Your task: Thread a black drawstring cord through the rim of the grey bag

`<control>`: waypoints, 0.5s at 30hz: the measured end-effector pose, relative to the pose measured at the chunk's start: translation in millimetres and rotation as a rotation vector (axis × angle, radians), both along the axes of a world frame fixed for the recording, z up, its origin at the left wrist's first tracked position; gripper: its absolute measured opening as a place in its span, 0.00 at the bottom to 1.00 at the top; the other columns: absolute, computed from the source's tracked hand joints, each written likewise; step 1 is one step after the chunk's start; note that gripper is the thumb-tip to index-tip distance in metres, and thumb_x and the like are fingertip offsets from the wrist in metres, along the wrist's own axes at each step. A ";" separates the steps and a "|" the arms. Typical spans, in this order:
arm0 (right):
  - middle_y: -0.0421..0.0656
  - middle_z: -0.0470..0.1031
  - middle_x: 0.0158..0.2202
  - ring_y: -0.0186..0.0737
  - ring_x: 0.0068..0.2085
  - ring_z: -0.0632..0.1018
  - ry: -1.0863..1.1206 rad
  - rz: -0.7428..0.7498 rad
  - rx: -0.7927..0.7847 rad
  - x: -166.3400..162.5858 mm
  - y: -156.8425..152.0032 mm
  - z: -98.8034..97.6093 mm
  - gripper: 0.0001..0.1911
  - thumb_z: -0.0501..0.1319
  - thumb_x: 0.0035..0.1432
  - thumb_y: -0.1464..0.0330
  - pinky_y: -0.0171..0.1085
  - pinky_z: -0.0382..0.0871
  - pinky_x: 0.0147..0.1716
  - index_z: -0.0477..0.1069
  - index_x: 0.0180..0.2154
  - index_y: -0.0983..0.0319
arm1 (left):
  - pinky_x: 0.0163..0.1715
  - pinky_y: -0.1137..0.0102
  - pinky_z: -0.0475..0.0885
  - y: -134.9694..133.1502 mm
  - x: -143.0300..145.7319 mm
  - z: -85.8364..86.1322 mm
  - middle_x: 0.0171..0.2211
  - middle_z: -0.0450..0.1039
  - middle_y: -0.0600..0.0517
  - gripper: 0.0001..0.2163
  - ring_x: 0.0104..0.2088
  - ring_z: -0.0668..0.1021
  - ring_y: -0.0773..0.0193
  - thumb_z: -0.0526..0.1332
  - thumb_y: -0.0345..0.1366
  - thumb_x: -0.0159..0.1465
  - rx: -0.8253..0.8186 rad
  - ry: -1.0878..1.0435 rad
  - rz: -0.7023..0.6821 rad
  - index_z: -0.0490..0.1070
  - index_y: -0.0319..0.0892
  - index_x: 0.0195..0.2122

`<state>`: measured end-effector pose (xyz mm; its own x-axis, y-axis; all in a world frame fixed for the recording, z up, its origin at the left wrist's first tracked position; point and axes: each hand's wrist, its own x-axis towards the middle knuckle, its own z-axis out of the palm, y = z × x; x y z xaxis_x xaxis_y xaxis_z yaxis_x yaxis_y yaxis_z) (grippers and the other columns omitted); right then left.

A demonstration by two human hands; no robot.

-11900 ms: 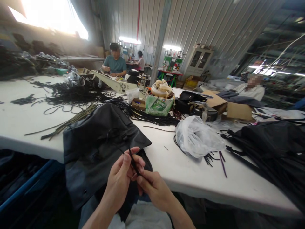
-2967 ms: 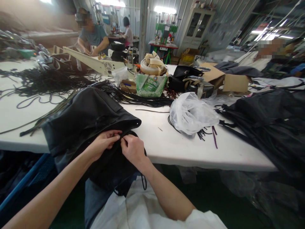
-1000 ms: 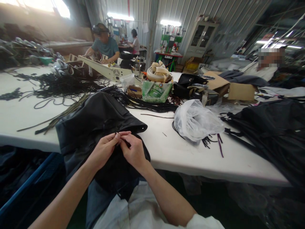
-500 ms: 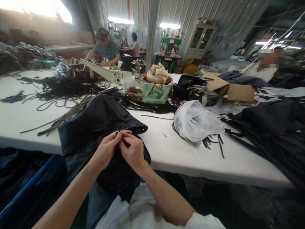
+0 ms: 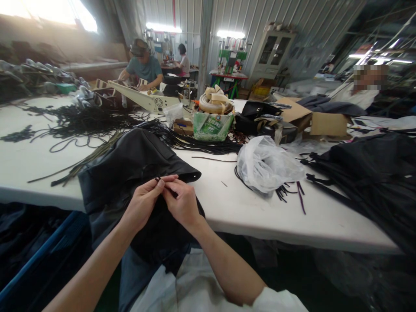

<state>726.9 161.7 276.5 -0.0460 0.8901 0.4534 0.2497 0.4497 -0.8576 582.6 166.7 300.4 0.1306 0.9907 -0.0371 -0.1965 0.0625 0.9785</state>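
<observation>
A black garment [image 5: 130, 169] hangs over the near edge of the white table [image 5: 227, 203] into my lap. My left hand [image 5: 143, 203] and my right hand [image 5: 183, 203] meet just above it, fingertips together. Both pinch a thin black cord [image 5: 165, 187] that runs between them at the garment's hem. Only a short piece of the cord shows; the rest is lost against the dark cloth.
Black cords [image 5: 84, 121] lie spread at the left, a clear plastic bag [image 5: 266, 164] to the right, black fabric [image 5: 373, 177] at far right. A green box with tape rolls [image 5: 212, 123] and cardboard boxes [image 5: 328, 123] stand behind. Other people sit at the far side.
My hands stay pinched together at the hem; over the last second they shifted only slightly. Twelve seconds ago they held the cord lower, off the table's edge.
</observation>
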 end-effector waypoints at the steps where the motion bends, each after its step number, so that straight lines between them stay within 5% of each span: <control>1: 0.44 0.87 0.52 0.45 0.55 0.85 -0.002 0.015 0.000 2.5 -1.2 1.1 0.09 0.67 0.75 0.67 0.40 0.78 0.60 0.86 0.51 0.55 | 0.65 0.55 0.75 0.4 -0.2 2.0 0.57 0.84 0.40 0.18 0.62 0.81 0.42 0.75 0.52 0.68 0.004 -0.017 0.023 0.88 0.42 0.47; 4: 0.45 0.85 0.52 0.44 0.50 0.85 0.032 -0.049 -0.026 14.5 -6.6 -0.3 0.11 0.69 0.75 0.62 0.39 0.80 0.53 0.84 0.54 0.56 | 0.62 0.56 0.77 5.2 -5.0 16.4 0.53 0.85 0.39 0.18 0.57 0.83 0.45 0.75 0.53 0.69 0.043 -0.063 0.087 0.86 0.41 0.42; 8: 0.43 0.83 0.37 0.41 0.36 0.81 0.025 -0.122 -0.141 33.9 -15.3 -21.9 0.16 0.64 0.78 0.57 0.38 0.73 0.38 0.84 0.42 0.59 | 0.48 0.59 0.81 23.3 -16.7 55.5 0.40 0.84 0.43 0.18 0.39 0.85 0.53 0.73 0.49 0.72 0.147 -0.092 0.135 0.81 0.36 0.41; 12: 0.43 0.85 0.37 0.42 0.36 0.82 -0.044 -0.070 -0.288 44.1 -19.9 -49.1 0.17 0.62 0.78 0.56 0.38 0.71 0.37 0.84 0.42 0.59 | 0.34 0.68 0.75 46.0 -22.0 118.0 0.28 0.73 0.51 0.15 0.25 0.73 0.67 0.58 0.35 0.81 0.279 -0.085 0.135 0.79 0.34 0.40; 15: 0.44 0.87 0.40 0.44 0.39 0.85 -0.042 -0.048 -0.323 46.3 -20.4 -56.2 0.18 0.61 0.79 0.55 0.38 0.74 0.40 0.84 0.48 0.59 | 0.24 0.74 0.65 60.2 -18.4 175.8 0.25 0.67 0.51 0.17 0.24 0.67 0.68 0.55 0.31 0.81 0.344 -0.066 0.135 0.79 0.36 0.37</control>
